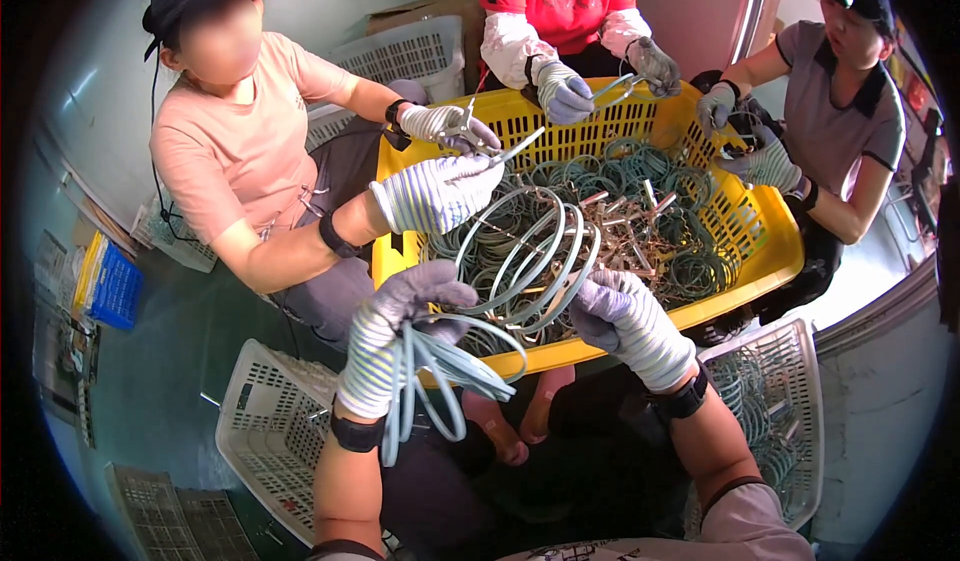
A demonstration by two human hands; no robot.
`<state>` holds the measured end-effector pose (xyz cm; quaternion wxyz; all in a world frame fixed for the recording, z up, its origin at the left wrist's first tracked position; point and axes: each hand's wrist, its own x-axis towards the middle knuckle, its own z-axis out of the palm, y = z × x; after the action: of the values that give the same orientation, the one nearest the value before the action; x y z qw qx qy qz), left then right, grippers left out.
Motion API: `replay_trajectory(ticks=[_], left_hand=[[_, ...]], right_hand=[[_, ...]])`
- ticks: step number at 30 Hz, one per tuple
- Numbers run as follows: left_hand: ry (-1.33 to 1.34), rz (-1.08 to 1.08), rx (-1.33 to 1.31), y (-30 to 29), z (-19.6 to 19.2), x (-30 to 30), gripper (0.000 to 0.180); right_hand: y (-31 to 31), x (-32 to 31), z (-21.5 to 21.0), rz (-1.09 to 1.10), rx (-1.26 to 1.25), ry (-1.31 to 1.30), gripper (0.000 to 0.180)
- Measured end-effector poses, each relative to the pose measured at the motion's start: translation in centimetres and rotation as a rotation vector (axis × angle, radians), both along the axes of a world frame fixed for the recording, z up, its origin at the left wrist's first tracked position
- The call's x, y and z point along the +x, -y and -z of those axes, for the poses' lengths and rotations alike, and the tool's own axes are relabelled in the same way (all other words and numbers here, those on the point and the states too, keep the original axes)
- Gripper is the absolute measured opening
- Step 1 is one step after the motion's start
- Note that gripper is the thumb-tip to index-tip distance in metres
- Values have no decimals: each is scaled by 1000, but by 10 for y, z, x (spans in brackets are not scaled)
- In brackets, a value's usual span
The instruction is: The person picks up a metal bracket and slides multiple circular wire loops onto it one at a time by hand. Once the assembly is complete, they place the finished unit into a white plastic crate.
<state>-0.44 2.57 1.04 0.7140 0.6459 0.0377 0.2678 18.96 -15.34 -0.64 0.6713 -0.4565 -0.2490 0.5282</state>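
My left hand (400,326), in a grey striped glove, is closed on a bundle of pale green tubing (440,366) that hangs down in loops over the basket's near rim. My right hand (625,316), gloved the same way, grips coiled pale green tubing (535,256) lifted just above the pile. Both hands hover at the front edge of a yellow plastic basket (770,261) filled with tangled green coils and metal-tipped pieces.
Three other people in gloves work around the basket: one at the left (250,131), one at the back (560,21), one at the right (840,111). White plastic baskets stand at the lower left (265,431), lower right (790,411) and behind (410,56). A blue crate (112,286) sits far left.
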Motion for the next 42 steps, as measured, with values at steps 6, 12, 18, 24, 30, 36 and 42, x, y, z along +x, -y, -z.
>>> replay_trajectory(ticks=[6, 12, 18, 24, 30, 36, 42], left_hand=[[76, -213, 310, 6, 7, 12, 69], [1, -351, 452, 0, 18, 23, 62], [42, -434, 366, 6, 12, 24, 49], [-88, -394, 427, 10, 5, 18, 48], [-83, -268, 192, 11, 11, 12, 46], [-207, -241, -1, 18, -4, 12, 42], [-137, -290, 217, 13, 17, 22, 25]], right_hand=[[2, 4, -3, -106, 23, -75, 25], [4, -5, -1, -195, 17, -160, 45], [3, -3, 4, -281, 101, -204, 50], [3, -7, 3, -301, 120, -253, 51], [0, -9, 0, -299, 112, -277, 46], [-7, -9, 4, -7, 27, 128, 23], [-6, -10, 12, 72, 67, 200, 28]])
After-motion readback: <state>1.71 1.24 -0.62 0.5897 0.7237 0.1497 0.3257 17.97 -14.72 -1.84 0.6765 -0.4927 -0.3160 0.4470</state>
